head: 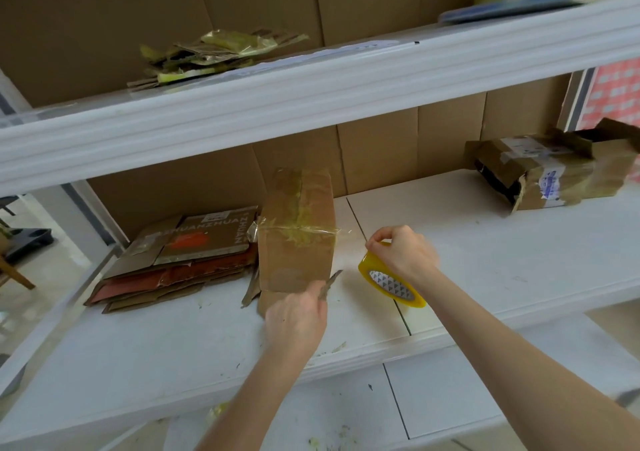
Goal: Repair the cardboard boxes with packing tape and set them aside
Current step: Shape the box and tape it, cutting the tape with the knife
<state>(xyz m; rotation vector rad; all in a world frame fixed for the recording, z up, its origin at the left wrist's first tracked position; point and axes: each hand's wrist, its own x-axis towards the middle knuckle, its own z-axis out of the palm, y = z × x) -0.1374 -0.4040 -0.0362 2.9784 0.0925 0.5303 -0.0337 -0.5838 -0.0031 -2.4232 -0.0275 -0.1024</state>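
A flattened brown cardboard box [296, 229] stands tilted on the white shelf [485, 243], with clear tape across its middle. My left hand [296, 315] grips its lower edge. My right hand [403, 255] holds a yellow roll of packing tape [389, 282] just right of the box, fingers pinching the tape near the roll. A clear strip of tape [341, 233] runs from the box's right edge toward the roll.
A stack of flattened boxes [183, 253] lies left of the held box. A crumpled taped box [550, 170] sits at the shelf's right end. Cardboard and tape scraps [214, 56] lie on the upper shelf. Cardboard sheets line the back.
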